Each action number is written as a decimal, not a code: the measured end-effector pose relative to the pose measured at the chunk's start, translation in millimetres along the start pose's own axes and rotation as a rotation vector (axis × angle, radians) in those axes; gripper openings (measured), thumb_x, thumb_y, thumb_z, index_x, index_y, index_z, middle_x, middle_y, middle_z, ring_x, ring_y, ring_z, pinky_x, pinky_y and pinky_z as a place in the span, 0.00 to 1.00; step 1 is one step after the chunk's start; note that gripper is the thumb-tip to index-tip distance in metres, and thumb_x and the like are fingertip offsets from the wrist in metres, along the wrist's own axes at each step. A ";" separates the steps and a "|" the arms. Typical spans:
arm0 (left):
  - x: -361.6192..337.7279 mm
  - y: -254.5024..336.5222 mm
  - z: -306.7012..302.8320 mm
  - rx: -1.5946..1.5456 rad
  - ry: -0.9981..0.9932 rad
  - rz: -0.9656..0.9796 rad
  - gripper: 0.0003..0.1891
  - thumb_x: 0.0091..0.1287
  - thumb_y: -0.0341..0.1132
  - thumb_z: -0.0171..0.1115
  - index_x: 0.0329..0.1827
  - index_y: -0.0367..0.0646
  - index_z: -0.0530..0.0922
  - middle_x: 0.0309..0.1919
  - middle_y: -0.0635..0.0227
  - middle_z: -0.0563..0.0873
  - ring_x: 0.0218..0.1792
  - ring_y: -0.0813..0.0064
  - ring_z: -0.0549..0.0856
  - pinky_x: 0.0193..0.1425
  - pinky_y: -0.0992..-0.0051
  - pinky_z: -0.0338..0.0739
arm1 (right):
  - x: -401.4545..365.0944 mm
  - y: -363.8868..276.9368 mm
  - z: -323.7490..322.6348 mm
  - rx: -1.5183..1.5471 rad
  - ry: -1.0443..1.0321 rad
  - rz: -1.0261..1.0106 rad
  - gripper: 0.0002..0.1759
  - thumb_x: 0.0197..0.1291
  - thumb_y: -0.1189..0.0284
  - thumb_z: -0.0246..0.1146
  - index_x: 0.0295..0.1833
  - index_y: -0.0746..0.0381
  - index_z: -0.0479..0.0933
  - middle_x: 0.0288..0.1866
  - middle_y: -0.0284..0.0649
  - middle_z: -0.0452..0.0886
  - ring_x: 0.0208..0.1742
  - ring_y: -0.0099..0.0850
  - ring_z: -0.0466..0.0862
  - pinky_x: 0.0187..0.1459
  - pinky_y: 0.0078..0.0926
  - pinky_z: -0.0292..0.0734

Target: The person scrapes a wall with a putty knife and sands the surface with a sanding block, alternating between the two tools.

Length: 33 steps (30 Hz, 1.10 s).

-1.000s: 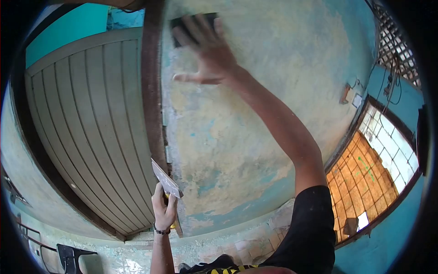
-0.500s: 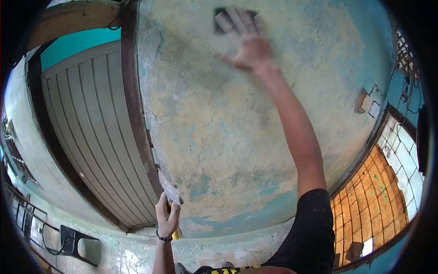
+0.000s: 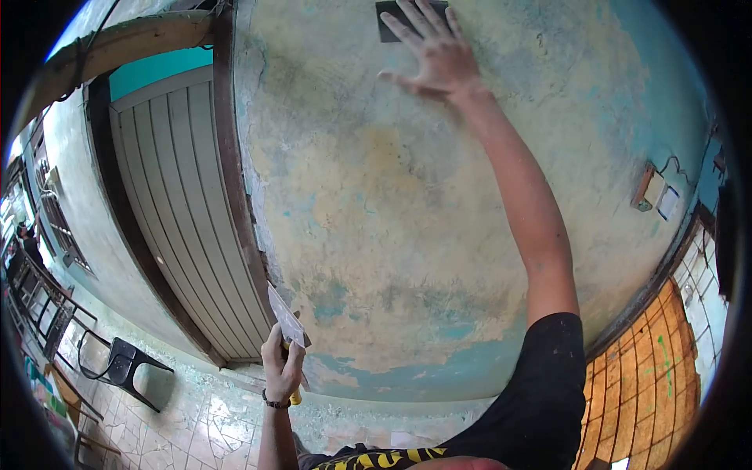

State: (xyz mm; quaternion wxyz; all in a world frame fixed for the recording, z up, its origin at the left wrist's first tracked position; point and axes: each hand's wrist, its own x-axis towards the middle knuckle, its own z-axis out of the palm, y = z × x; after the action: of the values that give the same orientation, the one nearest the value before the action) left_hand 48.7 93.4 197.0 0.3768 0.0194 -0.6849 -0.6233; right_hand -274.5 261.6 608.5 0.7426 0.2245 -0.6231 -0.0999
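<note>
High on the patchy, worn wall (image 3: pixel 376 235), my right hand (image 3: pixel 439 59) lies with its fingers spread over a dark rectangular sheet (image 3: pixel 389 30), pressing it flat against the surface. Low at the left, my left hand (image 3: pixel 282 364) is closed round a trowel with a flat, whitish-smeared blade (image 3: pixel 287 317) and a yellow handle (image 3: pixel 295 398). The blade points up, near the bottom of the door frame. Part of a second dark edge shows beside the blade.
A slatted door (image 3: pixel 176 204) in a dark frame stands at the left. A black chair (image 3: pixel 125 364) is on the tiled floor, lower left. A socket box (image 3: pixel 648 190) hangs on the wall at the right. Far left, a distant person (image 3: pixel 31 244) is visible.
The view has tilted and shifted, showing more floor and chair at the left. My right hand, still on the dark sheet, appears slightly higher and less blurred. My left hand keeps the trowel.
</note>
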 end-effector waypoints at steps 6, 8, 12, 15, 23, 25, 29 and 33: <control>-4.6 6.5 23.0 -0.015 -0.043 0.011 0.15 0.75 0.28 0.57 0.61 0.32 0.77 0.31 0.77 0.77 0.30 0.89 0.70 0.32 0.82 0.66 | 4.0 -11.4 -3.9 0.250 0.055 -0.084 0.52 0.72 0.34 0.51 0.89 0.51 0.45 0.92 0.40 0.38 0.91 0.41 0.38 0.88 0.54 0.30; -2.4 6.7 23.5 -0.003 -0.109 0.026 0.18 0.76 0.28 0.57 0.66 0.32 0.76 0.31 0.77 0.77 0.30 0.89 0.70 0.32 0.82 0.66 | 12.4 19.2 30.8 0.014 0.063 -0.021 0.53 0.70 0.32 0.52 0.89 0.51 0.46 0.92 0.40 0.39 0.91 0.41 0.38 0.88 0.53 0.30; 2.4 -3.2 23.4 -0.085 -0.100 -0.003 0.18 0.76 0.29 0.56 0.66 0.32 0.76 0.31 0.76 0.78 0.29 0.89 0.72 0.31 0.82 0.67 | 11.0 -5.1 -2.9 0.044 -0.020 0.261 0.57 0.67 0.30 0.54 0.89 0.50 0.44 0.92 0.39 0.36 0.91 0.41 0.35 0.88 0.52 0.31; 10.7 1.6 23.1 -0.141 -0.129 -0.029 0.18 0.77 0.29 0.56 0.66 0.32 0.77 0.31 0.76 0.79 0.28 0.89 0.73 0.30 0.83 0.67 | 3.8 -8.6 -66.0 0.241 -0.262 0.072 0.48 0.74 0.39 0.52 0.89 0.51 0.46 0.92 0.39 0.39 0.91 0.43 0.37 0.87 0.52 0.33; 33.8 -9.8 2.9 -0.109 -0.205 0.022 0.16 0.76 0.29 0.57 0.64 0.32 0.77 0.32 0.75 0.80 0.29 0.88 0.75 0.31 0.82 0.69 | -3.3 -14.2 2.0 0.336 0.001 -0.234 0.50 0.63 0.28 0.56 0.83 0.43 0.63 0.88 0.42 0.57 0.88 0.48 0.52 0.85 0.56 0.45; 39.0 -6.5 -6.2 -0.121 -0.207 0.038 0.14 0.76 0.29 0.58 0.61 0.32 0.78 0.32 0.72 0.81 0.30 0.86 0.77 0.33 0.81 0.71 | 5.7 19.4 11.0 0.251 0.073 0.038 0.43 0.65 0.32 0.55 0.78 0.44 0.67 0.85 0.42 0.61 0.86 0.48 0.57 0.83 0.56 0.49; 44.3 -19.1 -38.0 -0.107 -0.206 0.008 0.09 0.76 0.28 0.59 0.53 0.33 0.78 0.28 0.71 0.81 0.29 0.86 0.77 0.33 0.80 0.71 | 20.0 35.3 31.5 0.197 0.246 0.392 0.33 0.68 0.39 0.56 0.69 0.49 0.72 0.80 0.45 0.67 0.83 0.50 0.60 0.80 0.59 0.49; 47.8 -30.3 -75.1 -0.080 -0.181 -0.021 0.09 0.74 0.27 0.59 0.53 0.33 0.78 0.26 0.69 0.80 0.28 0.85 0.77 0.33 0.78 0.72 | 34.4 24.0 44.0 0.330 0.335 0.544 0.38 0.70 0.36 0.51 0.76 0.48 0.69 0.84 0.46 0.61 0.86 0.51 0.53 0.81 0.65 0.40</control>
State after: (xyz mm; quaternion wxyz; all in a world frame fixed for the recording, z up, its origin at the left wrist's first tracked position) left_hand 41.6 -0.1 189.7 0.3072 -0.0449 -0.6907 -0.6531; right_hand -313.3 258.9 655.1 0.7878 0.1806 -0.5373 0.2412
